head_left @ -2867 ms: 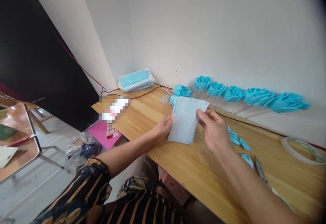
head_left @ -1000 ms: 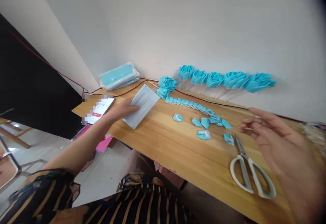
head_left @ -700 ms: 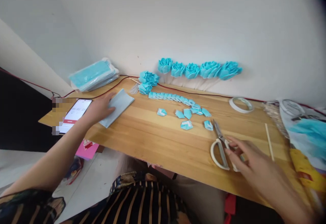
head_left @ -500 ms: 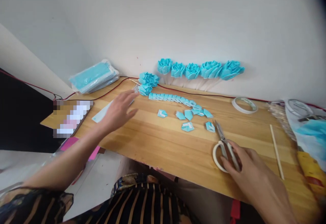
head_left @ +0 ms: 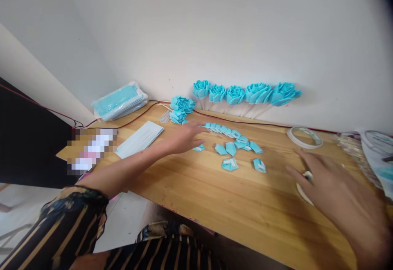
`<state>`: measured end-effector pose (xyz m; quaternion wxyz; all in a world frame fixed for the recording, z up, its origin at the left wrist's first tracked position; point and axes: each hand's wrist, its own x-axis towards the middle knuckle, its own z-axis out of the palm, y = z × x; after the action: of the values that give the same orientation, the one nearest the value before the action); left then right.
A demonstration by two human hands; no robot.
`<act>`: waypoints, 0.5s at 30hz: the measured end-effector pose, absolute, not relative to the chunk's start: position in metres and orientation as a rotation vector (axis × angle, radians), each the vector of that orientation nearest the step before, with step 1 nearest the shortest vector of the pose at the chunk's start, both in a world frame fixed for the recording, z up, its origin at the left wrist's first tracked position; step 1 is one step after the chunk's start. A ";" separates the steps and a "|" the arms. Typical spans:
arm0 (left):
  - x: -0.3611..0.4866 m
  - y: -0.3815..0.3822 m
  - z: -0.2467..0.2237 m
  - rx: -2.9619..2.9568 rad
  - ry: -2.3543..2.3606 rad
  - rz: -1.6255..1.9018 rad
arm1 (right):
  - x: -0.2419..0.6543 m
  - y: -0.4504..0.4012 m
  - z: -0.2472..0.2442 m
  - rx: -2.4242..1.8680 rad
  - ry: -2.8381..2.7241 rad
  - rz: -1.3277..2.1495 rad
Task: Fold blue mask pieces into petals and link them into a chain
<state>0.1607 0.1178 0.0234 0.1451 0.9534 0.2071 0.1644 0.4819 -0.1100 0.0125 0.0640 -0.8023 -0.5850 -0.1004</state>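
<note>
Table front: a wide strip of wood (head_left: pixel 196 192) gives passage before the loose folded pieces (head_left: pixel 231 149).
Loose pieces: low on the table, with only narrow gaps among some.
Petal row: the left hand (head_left: pixel 186 137) blocks part of it from above.
Wall side: blue flowers (head_left: pixel 235 94) and a cord (head_left: pixel 245 123) limit the way.
Right side: the right hand (head_left: pixel 333 190) covers most of the white handle (head_left: pixel 303 195).

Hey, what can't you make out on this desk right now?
White handle: head view, mostly hidden by the blurred right hand; any grip unclear.
Row of folded blue pieces: head view, partly covered by the left hand.
Bright screen: head view, pixelated.
Plastic bag: head view, cut off by the right edge.
</note>
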 end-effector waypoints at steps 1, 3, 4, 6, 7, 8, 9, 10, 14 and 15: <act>0.167 0.124 0.023 2.753 0.593 0.488 | 0.474 -0.093 0.018 -2.385 -1.785 -0.249; 0.179 0.138 0.021 2.763 0.598 0.505 | 0.461 -0.058 0.024 -2.275 -1.869 -0.105; 0.186 0.144 0.019 2.770 0.609 0.499 | 0.456 -0.041 0.024 -2.228 -1.914 -0.076; 0.199 0.155 0.015 2.791 0.615 0.461 | 0.449 -0.011 0.019 -2.139 -2.003 0.004; 0.205 0.159 0.013 2.802 0.612 0.440 | 0.447 0.002 0.015 -2.106 -2.021 0.057; 0.211 0.163 0.011 2.810 0.605 0.420 | 0.445 0.014 0.012 -2.071 -2.035 0.106; 0.217 0.165 0.009 2.815 0.600 0.400 | 0.443 0.024 0.009 -2.043 -2.046 0.150; 0.222 0.167 0.007 2.816 0.602 0.379 | 0.442 0.032 0.006 -2.022 -2.049 0.183; 0.232 0.170 0.003 2.804 0.614 0.304 | 0.435 0.050 0.001 -1.904 -2.070 0.273; 0.232 0.169 0.004 2.800 0.607 0.296 | 0.434 0.051 0.000 -1.860 -2.085 0.289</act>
<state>0.2320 0.1693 0.0037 0.1305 0.9638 0.2089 0.1020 0.4342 0.0512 -0.0004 0.1656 -0.6530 -0.7321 0.1013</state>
